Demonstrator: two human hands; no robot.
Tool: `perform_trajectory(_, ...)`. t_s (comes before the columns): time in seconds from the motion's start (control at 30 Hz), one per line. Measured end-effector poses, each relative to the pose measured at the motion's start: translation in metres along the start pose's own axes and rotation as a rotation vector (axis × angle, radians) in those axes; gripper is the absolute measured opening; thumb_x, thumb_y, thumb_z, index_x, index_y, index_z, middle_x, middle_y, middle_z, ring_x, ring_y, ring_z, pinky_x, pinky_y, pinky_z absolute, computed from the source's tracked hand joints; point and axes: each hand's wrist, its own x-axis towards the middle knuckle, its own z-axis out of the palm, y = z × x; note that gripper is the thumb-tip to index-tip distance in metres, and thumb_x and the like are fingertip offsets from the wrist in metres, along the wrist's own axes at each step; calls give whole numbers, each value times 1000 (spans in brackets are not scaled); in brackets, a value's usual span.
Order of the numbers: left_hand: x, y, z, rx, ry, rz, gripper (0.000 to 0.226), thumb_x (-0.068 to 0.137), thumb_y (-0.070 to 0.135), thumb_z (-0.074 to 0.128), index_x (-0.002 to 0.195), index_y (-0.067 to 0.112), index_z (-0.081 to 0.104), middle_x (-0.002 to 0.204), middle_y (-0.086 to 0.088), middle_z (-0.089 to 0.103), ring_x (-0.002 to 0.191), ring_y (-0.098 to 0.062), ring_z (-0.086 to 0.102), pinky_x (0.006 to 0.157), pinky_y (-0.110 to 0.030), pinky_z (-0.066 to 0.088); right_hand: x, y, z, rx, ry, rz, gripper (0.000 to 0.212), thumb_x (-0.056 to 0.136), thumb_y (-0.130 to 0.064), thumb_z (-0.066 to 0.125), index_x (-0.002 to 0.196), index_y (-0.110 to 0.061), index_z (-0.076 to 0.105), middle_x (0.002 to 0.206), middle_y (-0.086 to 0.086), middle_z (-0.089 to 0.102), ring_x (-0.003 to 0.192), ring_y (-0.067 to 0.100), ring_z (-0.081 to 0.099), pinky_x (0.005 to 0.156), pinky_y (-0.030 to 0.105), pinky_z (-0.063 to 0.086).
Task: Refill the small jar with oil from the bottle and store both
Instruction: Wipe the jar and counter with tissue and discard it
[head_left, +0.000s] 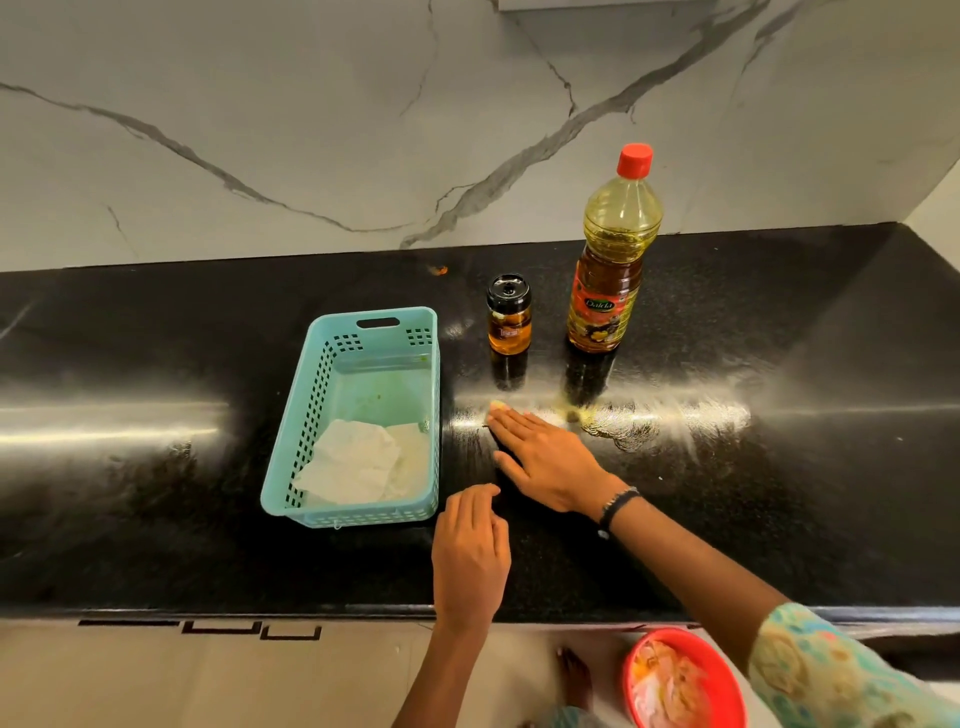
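- The small jar (509, 315) is seen capped and mostly full of oil, upright on the black surface (779, 493), just right of the basket (358, 415).
- The bottle (613, 249) stands capped beside it.
- Refilling is judged done; storing both is left.
- The right hand (545, 462) is laid flat, nothing in its grip; a yellowish scrap beneath the fingertips cannot be identified.
- The left hand (470, 551) is loosely curled, holding nothing.
- An oil smear (618, 428) is seen nearby.

Right hand (545, 462) flat (fingers straight) — left hand (470, 553) loosely curled.
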Motion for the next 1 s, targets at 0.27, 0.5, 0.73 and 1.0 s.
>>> perform_trajectory(0.27, 0, 0, 1, 1, -12, -21, 23, 90, 12, 42, 99, 10, 63, 93, 0, 64, 86, -14, 61, 76, -30, 54, 51, 10, -9, -30, -12, 213, 58, 101, -37, 24, 149, -5, 17, 157, 11, 15, 146, 19, 11, 119, 31, 6)
perform_trajectory(0.5, -1, -1, 0, -8, -3, -14, 21, 91, 13, 42, 101, 11, 61, 96, 0, 64, 88, -13, 60, 78, -27, 51, 22, -8, -3, 7, -16, -74, 53, 103, -32, 26, 150, -11, 17, 157, 5, 14, 146, 15, 11, 116, 26, 3)
perform_trajectory(0.73, -1, -1, 1, 1, -2, -22, 21, 91, 12, 42, 100, 11, 61, 93, 1, 63, 86, -11, 59, 78, -24, 50, 71, -1, -13, -42, -42, 125, 52, 102, -28, 23, 149, -5, 18, 158, 10, 15, 146, 17, 9, 117, 30, 8)
perform_trajectory(1.0, -1, -1, 1, -17, 3, -33, 22, 91, 13, 42, 100, 11, 62, 94, 0, 64, 87, -12, 60, 79, -23, 49, 26, -6, -4, 12, -18, -99, 50, 102, -27, 27, 150, -12, 20, 157, 5, 17, 145, 14, 13, 116, 27, 6)
